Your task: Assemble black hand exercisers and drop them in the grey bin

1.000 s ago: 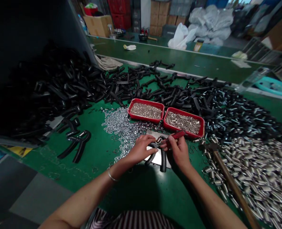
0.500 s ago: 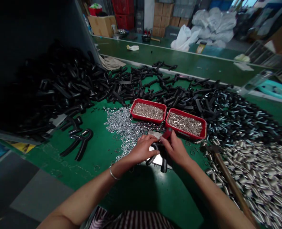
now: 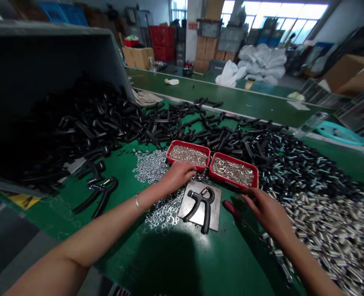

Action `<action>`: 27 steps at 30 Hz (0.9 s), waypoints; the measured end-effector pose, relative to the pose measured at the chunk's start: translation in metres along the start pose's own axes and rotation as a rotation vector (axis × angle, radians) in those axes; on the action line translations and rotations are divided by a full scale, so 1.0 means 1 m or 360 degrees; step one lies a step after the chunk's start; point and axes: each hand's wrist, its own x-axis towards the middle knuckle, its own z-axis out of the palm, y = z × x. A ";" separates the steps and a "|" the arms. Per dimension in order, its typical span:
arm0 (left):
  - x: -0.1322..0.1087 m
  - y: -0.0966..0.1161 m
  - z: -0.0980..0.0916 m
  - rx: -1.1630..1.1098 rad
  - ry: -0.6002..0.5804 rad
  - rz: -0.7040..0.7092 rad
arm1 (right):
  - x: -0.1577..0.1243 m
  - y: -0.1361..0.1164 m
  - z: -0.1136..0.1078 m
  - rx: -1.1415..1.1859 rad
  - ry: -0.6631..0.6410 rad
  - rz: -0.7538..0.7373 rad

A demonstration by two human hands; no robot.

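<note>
A black hand gripper (image 3: 202,205) with a small metal spring lies on a square metal plate (image 3: 215,220), with neither hand on it. My left hand (image 3: 179,176) is at the near edge of the left red tray (image 3: 186,143), above loose washers. Its fingers are drawn together, and whatever is in them is hidden. Off the right end of the other red tray (image 3: 257,181), my right hand (image 3: 266,207) has thumb and forefinger apart, with nothing visible between them. A red-handled tool (image 3: 231,209) lies on the table between the plate and that hand.
Metal washers (image 3: 151,164) spread left of the plate. Black handles (image 3: 108,109) spill from a tipped grey bin (image 3: 116,61); more lie behind the trays. Metal cylinders (image 3: 326,230) and black parts with bolts (image 3: 308,164) are heaped at right. Two hand grippers (image 3: 100,195) lie left.
Both hands have left the hand gripper, which now lies uncovered on the plate. The red-handled tool has been put down on the right. My left hand moved up-left, my right hand rightward; the view tilted up.
</note>
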 end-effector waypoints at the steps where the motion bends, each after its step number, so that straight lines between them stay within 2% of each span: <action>1: 0.016 -0.012 -0.008 0.0151 0.0024 -0.0069 | 0.012 -0.005 -0.004 0.0028 0.0053 -0.0069; 4: 0.056 -0.041 -0.022 0.0494 0.0006 -0.0287 | 0.062 -0.038 -0.003 -0.0022 0.0036 -0.0292; 6: 0.070 -0.051 -0.022 0.0559 -0.0008 -0.0330 | 0.101 -0.064 0.008 -0.0212 0.0002 -0.0428; 9: 0.071 -0.057 -0.011 0.0636 0.0032 -0.0360 | 0.154 -0.093 0.032 -0.0404 -0.0013 -0.0564; 12: 0.066 -0.058 0.000 0.0699 0.0105 -0.0416 | 0.186 -0.103 0.052 -0.0425 -0.0045 -0.0625; 17: 0.068 -0.060 0.005 0.0704 0.0083 -0.0461 | 0.194 -0.097 0.068 -0.0429 -0.0048 -0.0598; 23: 0.072 -0.061 0.005 0.0608 -0.0023 -0.0420 | 0.195 -0.094 0.077 -0.0357 -0.0064 -0.0549; 27: 0.068 -0.059 0.005 0.0588 0.0010 -0.0466 | 0.196 -0.094 0.080 -0.0293 -0.0042 -0.0519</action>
